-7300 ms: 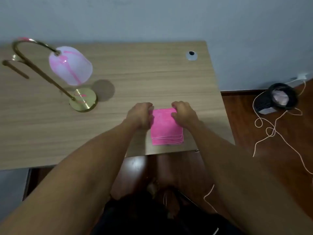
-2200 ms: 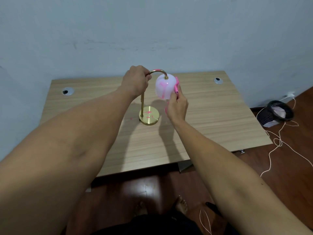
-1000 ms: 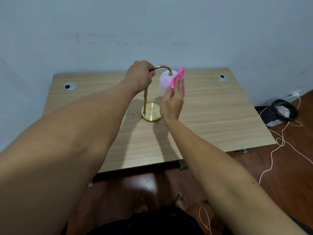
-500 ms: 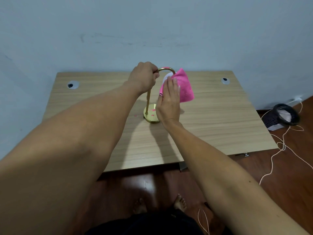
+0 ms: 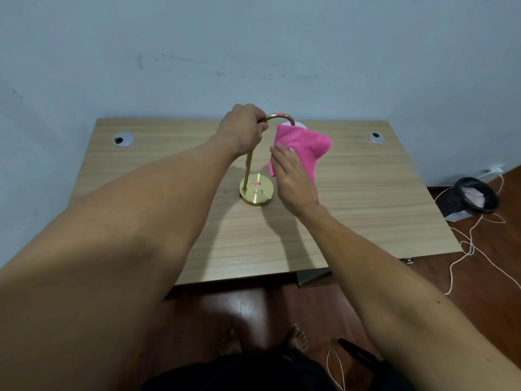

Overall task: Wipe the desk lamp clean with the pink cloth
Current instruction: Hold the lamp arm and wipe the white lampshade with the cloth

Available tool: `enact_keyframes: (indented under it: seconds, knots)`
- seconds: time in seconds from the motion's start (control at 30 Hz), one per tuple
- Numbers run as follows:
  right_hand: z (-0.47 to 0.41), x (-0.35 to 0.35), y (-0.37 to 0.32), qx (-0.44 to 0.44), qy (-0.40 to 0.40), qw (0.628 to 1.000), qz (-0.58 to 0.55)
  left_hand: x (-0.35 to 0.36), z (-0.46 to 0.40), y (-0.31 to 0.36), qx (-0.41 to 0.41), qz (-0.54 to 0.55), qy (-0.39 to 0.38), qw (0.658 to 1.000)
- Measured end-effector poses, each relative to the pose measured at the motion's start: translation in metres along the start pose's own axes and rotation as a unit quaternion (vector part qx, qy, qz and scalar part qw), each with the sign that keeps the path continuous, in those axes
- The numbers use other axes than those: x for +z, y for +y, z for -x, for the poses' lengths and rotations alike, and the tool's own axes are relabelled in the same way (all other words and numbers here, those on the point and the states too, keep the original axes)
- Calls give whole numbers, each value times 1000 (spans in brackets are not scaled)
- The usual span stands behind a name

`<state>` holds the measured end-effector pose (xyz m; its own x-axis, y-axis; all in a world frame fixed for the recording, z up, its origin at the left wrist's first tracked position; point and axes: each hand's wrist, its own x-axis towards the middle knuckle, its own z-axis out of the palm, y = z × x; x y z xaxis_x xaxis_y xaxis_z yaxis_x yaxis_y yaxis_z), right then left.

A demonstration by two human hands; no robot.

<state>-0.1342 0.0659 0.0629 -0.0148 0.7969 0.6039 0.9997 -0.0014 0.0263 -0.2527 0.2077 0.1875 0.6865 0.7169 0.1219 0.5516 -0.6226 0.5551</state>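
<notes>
Spread wider than half a second ago, the pink cloth (image 5: 306, 146) drapes the shade of the desk lamp (image 5: 256, 191) mid-tabletop (image 5: 366, 198), right hand (image 5: 293, 179) pressing it flat-fingered, left hand (image 5: 242, 128) with its grip clamped round the lamp's brass neck.

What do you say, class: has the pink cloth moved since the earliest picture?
Yes. The pink cloth left the near edge of the wooden desk, moving farther in and up; it now drapes the lamp shade, pressed by the right hand.

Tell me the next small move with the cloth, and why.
Probably rub the pink cloth down around the shade: the right hand presses it over the shade, and the left hand steadies the brass neck in its grip. Pink marks on the base come later.
</notes>
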Motion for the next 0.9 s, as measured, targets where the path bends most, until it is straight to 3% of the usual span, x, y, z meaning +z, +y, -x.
enact_keyframes:
  seconds: [0.13, 0.33, 0.47, 0.6, 0.73, 0.9]
  knots:
    - [-12, 1, -7, 98, 69, 991, -65, 1, 0, -2, -10, 5, 1, 1000]
    - [-1, 0, -1, 47, 12, 996, -73, 0, 0, -1, -7, 1, -3, 1000]
    - [0, -15, -3, 206, 55, 970, -116, 0, 0, -1, -8, 2, -6, 1000]
    - [-17, -15, -15, 265, 82, 947, -163, -2, 2, 0, -13, 6, -9, 1000]
    - [-24, -6, -10, 232, 36, 964, -126, -2, 1, 0, -14, 10, -8, 1000]
    - [16, -2, 8, 51, -8, 998, -45, -1, 1, 0, -7, 6, -10, 1000]
